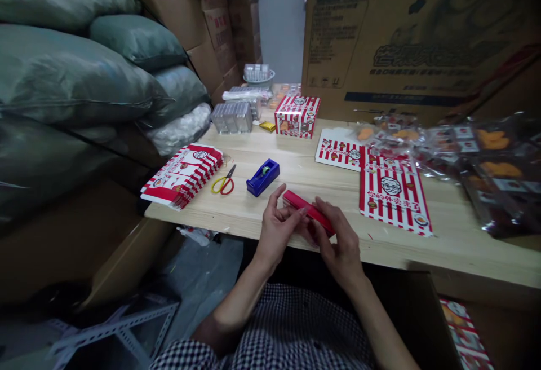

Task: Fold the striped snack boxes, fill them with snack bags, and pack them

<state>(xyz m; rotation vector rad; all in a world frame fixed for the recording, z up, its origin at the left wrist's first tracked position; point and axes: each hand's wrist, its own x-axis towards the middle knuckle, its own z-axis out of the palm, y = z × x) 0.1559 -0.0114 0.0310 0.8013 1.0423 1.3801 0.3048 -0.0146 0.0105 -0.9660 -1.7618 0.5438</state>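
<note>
Between both hands, above the front edge of the table, is a small long red box, tilted down to the right. My left hand grips its left end, with the thumb along the near side. My right hand has its fingers closed over the right end. Just beyond the left hand stands a blue tape dispenser. Scissors with yellow and red handles lie left of it. A flat red-and-white striped carton lies to the right of my right hand.
Folded striped cartons are stacked at the left edge. An assembled striped box stands at the back, beside clear plastic packs. Bagged orange items pile up on the right. A large cardboard box walls the back; stuffed sacks rise at left.
</note>
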